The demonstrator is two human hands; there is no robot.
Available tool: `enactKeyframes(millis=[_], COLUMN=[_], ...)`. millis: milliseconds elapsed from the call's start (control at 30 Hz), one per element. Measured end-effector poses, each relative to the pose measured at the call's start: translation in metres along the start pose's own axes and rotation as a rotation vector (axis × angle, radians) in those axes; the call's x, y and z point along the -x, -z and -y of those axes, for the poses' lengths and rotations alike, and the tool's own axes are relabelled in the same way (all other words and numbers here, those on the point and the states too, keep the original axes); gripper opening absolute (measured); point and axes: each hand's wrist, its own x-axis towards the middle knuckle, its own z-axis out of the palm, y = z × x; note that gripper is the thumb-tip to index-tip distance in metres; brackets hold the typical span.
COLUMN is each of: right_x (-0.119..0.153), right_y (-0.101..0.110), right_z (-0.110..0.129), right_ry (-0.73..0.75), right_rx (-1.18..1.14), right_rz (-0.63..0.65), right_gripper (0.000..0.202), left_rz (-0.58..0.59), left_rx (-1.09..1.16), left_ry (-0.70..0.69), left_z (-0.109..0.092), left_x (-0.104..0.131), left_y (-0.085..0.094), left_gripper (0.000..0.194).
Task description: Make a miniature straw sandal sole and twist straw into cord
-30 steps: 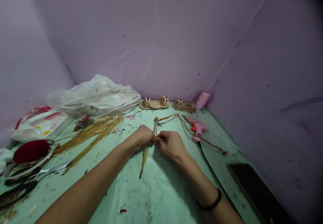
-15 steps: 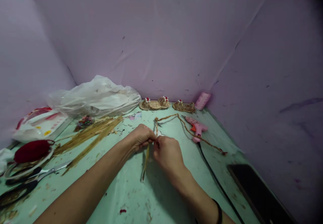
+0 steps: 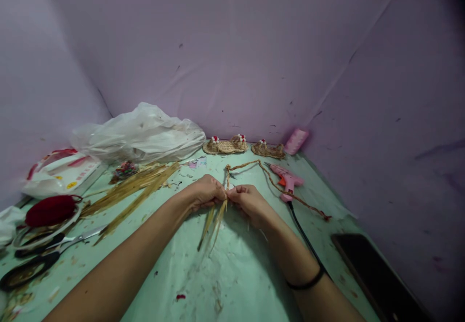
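Observation:
My left hand (image 3: 208,192) pinches a braided straw cord (image 3: 244,165) near its working end. Against it, my right hand (image 3: 250,203) has its thumb and fingers closed on the same spot, fingertips almost touching the left ones. Loose flat straw strands (image 3: 218,220) hang below the two hands toward the table. From the hands the cord rises, bends, and trails right across a pink glue gun (image 3: 288,179) to a knotted tip. The exact grip between the fingertips is partly hidden.
Dry straw strips (image 3: 134,196), black-handled scissors (image 3: 39,266) and a dark red yarn ball (image 3: 51,210) lie left. A white plastic bag (image 3: 145,135) and small woven slippers (image 3: 225,146) sit along the wall. A dark phone (image 3: 374,273) lies right, near the glue gun's cable (image 3: 303,235).
My right hand has turned from a curled fist to a pinch with its fingers more extended. More loose strands now show hanging below the hands. The view has shifted slightly.

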Motion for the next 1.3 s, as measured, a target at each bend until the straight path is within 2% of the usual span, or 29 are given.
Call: enactKeyframes(millis=[100, 200, 267, 333, 400, 467, 500, 567, 600, 633, 667, 733, 800, 833, 900, 1133, 1200, 1300], right_x=[-0.006, -0.007, -0.005, -0.004, -0.003, -0.004, -0.004, -0.005, -0.005, -0.005, -0.004, -0.003, -0.002, -0.003, -0.005, -0.007, 0.0, 0.013], right_y=[0.001, 0.001, -0.001, -0.003, -0.004, -0.004, -0.003, 0.0, 0.002, 0.003, 0.005, 0.008, 0.01, 0.011, 0.011, 0.009, 0.009, 0.01], right_z=[-0.009, -0.013, -0.013, -0.014, -0.015, -0.017, -0.018, -0.019, -0.019, -0.018, -0.017, -0.014, -0.013, -0.012, -0.014, -0.018, -0.011, 0.001], right_ry=[0.036, 0.036, 0.026, 0.014, 0.003, 0.0, 0.002, 0.015, 0.022, 0.029, 0.034, 0.046, 0.059, 0.065, 0.111, 0.403, 0.42, 0.362], right_rx=[-0.003, -0.036, -0.078, -0.122, -0.16, -0.184, -0.191, -0.197, -0.196, -0.195, -0.192, -0.191, -0.177, -0.15, -0.022, 0.684, 0.874, 0.991], right_rz=[-0.032, -0.033, -0.036, -0.046, -0.054, -0.04, -0.025, 0.013, 0.032, 0.049, 0.064, 0.109, 0.166, 0.185, 0.182, -0.102, -0.161, -0.239], right_gripper=[0.015, 0.012, 0.007, 0.002, 0.004, 0.005, 0.004, 0.001, 0.003, 0.005, 0.008, 0.009, 0.007, 0.006, 0.006, 0.008, 0.012, 0.013], left_rz=[-0.022, -0.06, -0.139, -0.3, -0.406, -0.414, -0.387, -0.333, -0.324, -0.364, -0.356, -0.237, -0.048, 0.016, 0.046, -0.182, -0.195, -0.2], left_rx=[-0.148, -0.418, -0.57, -0.681, -0.714, -0.736, -0.743, -0.708, -0.65, -0.55, -0.433, -0.178, 0.052, 0.123, 0.153, -0.077, -0.109, -0.151], left_ry=[0.002, 0.01, 0.003, -0.04, -0.147, -0.197, -0.192, -0.154, -0.115, -0.096, -0.032, 0.116, 0.217, 0.237, 0.249, 0.213, 0.172, 0.15], left_z=[-0.005, -0.015, -0.02, -0.022, -0.021, -0.02, -0.021, -0.024, -0.026, -0.028, -0.028, -0.025, -0.019, -0.016, -0.009, -0.004, -0.005, -0.006], left_x=[0.005, 0.017, 0.026, 0.034, 0.038, 0.04, 0.04, 0.038, 0.035, 0.032, 0.028, 0.02, 0.012, 0.008, 0.003, 0.001, 0.002, 0.004], left_y=[0.007, 0.006, -0.007, -0.028, -0.048, -0.058, -0.057, -0.046, -0.038, -0.029, -0.021, -0.011, -0.008, -0.009, -0.011, -0.019, -0.019, -0.018], left_gripper=[0.005, 0.01, 0.01, 0.005, 0.012, 0.013, 0.009, 0.007, 0.014, 0.017, 0.015, 0.013, 0.012, 0.012, 0.009, 0.015, 0.012, 0.01])
